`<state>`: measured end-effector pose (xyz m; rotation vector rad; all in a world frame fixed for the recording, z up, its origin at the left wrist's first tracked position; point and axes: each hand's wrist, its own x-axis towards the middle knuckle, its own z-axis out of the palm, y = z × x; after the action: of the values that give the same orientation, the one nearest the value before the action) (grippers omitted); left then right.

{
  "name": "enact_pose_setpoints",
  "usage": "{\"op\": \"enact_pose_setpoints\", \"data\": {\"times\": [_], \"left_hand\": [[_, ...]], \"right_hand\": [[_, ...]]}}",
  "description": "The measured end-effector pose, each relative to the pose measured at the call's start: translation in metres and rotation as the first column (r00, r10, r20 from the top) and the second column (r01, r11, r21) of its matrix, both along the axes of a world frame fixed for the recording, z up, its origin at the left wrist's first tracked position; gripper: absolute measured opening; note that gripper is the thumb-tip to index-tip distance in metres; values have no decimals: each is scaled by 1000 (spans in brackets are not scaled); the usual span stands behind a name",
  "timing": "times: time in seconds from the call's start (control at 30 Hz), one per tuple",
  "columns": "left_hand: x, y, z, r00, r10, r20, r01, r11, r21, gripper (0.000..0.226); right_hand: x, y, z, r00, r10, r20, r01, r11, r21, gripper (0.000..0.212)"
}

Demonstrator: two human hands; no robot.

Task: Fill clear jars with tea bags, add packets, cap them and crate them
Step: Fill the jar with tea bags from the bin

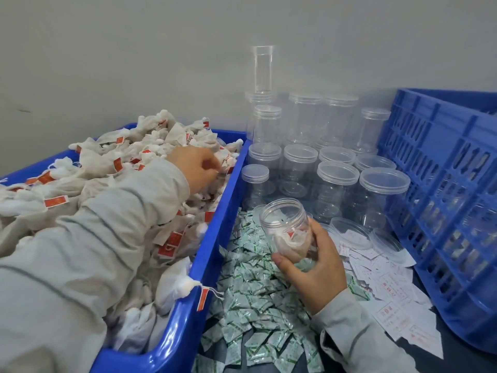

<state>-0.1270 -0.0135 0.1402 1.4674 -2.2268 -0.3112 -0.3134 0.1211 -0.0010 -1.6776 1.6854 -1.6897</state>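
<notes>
While the right hand (312,267) grips the open jar (289,230) from below and the side, mouth tilted up and toward the left, the left hand (200,168) is out over the blue bin (215,238) of tea bags (88,168), fingers curled down into the heap, apparently pinching one bag; exact contact is blurred. Head view: jar sits right of and nearer than the left hand, just past the bin wall, over the green packets (250,300). Jar long axis leans toward the bin. A few tea bags are already inside. Left hand is nearer the bags, so the next bag likely travels rightward into the mouth. Capped empty jars (336,184) stand behind; the blue crate (443,197) is at far right.
</notes>
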Motion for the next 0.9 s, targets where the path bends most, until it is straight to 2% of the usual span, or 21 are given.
{"op": "enact_pose_setpoints", "data": {"times": [0.03, 0.07, 0.13, 0.17, 0.23, 0.37, 0.53, 0.67, 0.83, 0.9], "left_hand": [[3, -5, -5, 979, 15, 205, -8, 999, -34, 18], [4, -7, -9, 934, -13, 357, 9, 1000, 13, 23], [3, -8, -20, 828, -117, 549, 46, 989, 140, 30], [2, -8, -25, 787, -161, 596, 64, 982, 181, 33], [0, -9, -30, 755, -220, 618, 92, 969, 231, 36], [3, -12, -26, 802, -271, 532, 86, 935, 345, 40], [3, -13, -29, 765, -260, 589, 111, 954, 277, 41], [3, -15, -30, 745, -251, 618, 77, 953, 293, 35], [6, -17, -28, 759, -232, 608, 86, 962, 259, 14], [10, -20, -25, 794, -203, 574, 71, 967, 244, 22]], "right_hand": [[0, 0, 0, 1000, 5, 3, -5, 1000, -7, 78], [0, -1, 0, 1000, 12, 10, -12, 1000, -10, 78], [1, -1, 0, 1000, 23, 18, -22, 1000, -5, 78], [1, -1, 0, 1000, 23, 19, -22, 1000, -6, 78], [0, -1, 0, 999, 23, 24, -23, 1000, -12, 78], [-1, -2, -2, 997, 64, 39, -65, 998, 26, 75], [3, 0, 2, 998, 65, 10, -66, 998, 7, 73], [4, 1, 2, 998, 59, 0, -59, 998, 14, 73], [3, 0, 1, 998, 66, -23, -65, 997, 44, 72], [3, 0, 0, 998, 62, -29, -60, 997, 50, 72]]}}
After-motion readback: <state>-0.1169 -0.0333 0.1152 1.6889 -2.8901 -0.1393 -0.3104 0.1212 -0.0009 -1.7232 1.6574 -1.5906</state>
